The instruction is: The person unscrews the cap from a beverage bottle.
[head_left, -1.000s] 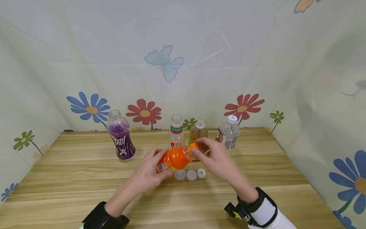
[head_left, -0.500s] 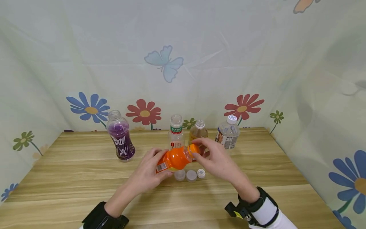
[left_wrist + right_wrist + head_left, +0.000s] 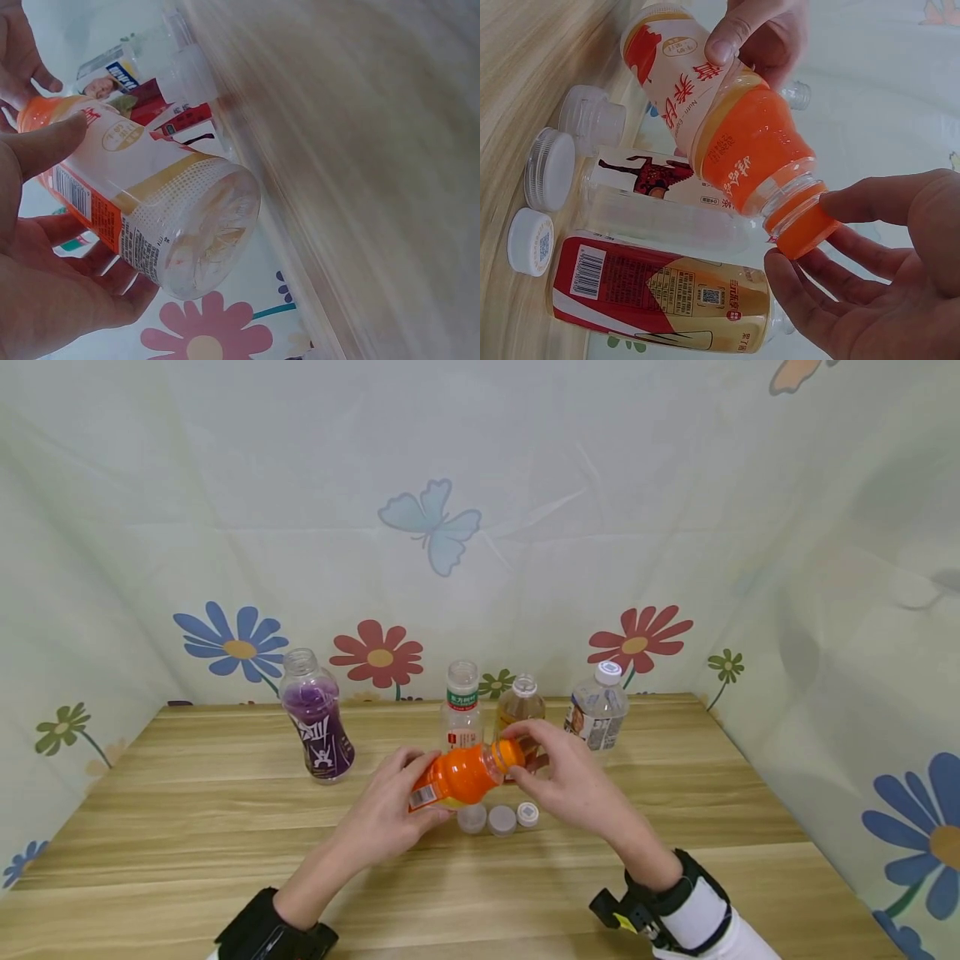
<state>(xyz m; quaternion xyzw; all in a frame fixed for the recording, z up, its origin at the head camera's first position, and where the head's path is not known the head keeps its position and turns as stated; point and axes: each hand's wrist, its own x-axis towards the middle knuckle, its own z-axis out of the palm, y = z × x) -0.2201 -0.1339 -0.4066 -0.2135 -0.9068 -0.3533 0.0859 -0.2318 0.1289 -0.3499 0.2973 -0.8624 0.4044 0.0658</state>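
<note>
My left hand (image 3: pixel 386 814) grips the body of an orange-shouldered drink bottle (image 3: pixel 467 774), fingers and thumb wrapped around its label. The bottle is tilted, its neck pointing right and up. At that end my right hand (image 3: pixel 573 781) pinches the orange cap (image 3: pixel 510 752) between thumb and fingers. In the right wrist view a clear gap shows between the cap (image 3: pixel 806 232) and the orange shoulder, with the transparent neck in it. The left wrist view shows the bottle's clear base (image 3: pixel 214 236) raised above the table.
Behind stand a purple open-topped bottle (image 3: pixel 320 718), a clear uncapped bottle (image 3: pixel 462 710), an amber uncapped bottle (image 3: pixel 522 703) and a clear white-capped bottle (image 3: pixel 598 714). Three loose caps (image 3: pixel 502 821) lie in a row on the wooden table (image 3: pixel 225 827) below the held bottle.
The orange cap has shifted slightly right, and the right hand's fingers have changed their hold around it. The left hand and bottle stay almost in place.
</note>
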